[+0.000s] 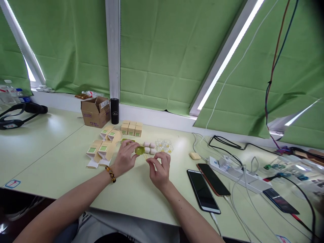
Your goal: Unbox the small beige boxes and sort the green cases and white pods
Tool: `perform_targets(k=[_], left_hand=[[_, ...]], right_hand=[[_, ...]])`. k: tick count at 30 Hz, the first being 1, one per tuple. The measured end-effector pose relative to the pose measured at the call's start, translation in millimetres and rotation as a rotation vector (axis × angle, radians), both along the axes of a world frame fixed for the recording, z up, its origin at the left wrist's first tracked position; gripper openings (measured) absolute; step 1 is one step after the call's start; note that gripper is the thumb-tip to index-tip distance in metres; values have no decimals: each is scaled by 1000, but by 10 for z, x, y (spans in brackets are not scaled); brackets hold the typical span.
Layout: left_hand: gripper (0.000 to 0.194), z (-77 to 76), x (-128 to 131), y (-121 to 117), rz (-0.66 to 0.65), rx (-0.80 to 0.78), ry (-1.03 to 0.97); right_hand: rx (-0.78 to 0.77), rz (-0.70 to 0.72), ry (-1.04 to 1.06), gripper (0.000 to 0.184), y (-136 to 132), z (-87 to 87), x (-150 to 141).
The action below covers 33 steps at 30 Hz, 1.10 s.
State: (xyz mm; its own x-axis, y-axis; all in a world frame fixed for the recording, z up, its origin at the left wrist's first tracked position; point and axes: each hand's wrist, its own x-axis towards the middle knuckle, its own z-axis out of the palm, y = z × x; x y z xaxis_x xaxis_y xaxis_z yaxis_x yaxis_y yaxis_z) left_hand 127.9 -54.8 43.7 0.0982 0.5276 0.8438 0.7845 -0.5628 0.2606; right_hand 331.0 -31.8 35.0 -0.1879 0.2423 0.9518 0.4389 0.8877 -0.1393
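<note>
My left hand, with a beaded bracelet at the wrist, grips a small translucent green round cup between thumb and fingers. Just right of it, my right hand pinches a thin yellowish strand that hangs near the cup; whether the two are joined cannot be made out. Behind my hands lie several pale pink cylinders and a cluster of clear plastic cups with yellow centres. Another green piece is partly hidden behind my left hand.
Opened kraft boxes lie left of my hands, with closed small boxes behind. Farther back stand a cardboard carton and a black tumbler. On the right are phones, a power strip and loose cables.
</note>
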Motion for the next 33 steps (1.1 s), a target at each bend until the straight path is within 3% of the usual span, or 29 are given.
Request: perform_targets(k=[3,8,12,16,20,27,33], left_hand=[[41,45,-127,69,79,0,-158],[42,106,-281,148,169,-79,-415],[34,133,-339,223,68,-228,-687],[42,123,-357,301,-135,-338,-1000],[48,97,-356,334,-206,-432,-1199],[48,139,-325,287,-278,-502,-1365],[46,112,-320,286,-288,-537,-1398]], right_hand=[[-8,17,40,21,21,1,12],[-147,33,-29,20,174,-25,-36],[-240,-12,-139,19,344,-59,-141],[-274,-58,-302,20,558,-122,-311],[-353,-172,-399,19,758,-201,-523],[-394,-263,-466,20,889,-304,-758],[-400,-227,-428,18,861,-275,-755]])
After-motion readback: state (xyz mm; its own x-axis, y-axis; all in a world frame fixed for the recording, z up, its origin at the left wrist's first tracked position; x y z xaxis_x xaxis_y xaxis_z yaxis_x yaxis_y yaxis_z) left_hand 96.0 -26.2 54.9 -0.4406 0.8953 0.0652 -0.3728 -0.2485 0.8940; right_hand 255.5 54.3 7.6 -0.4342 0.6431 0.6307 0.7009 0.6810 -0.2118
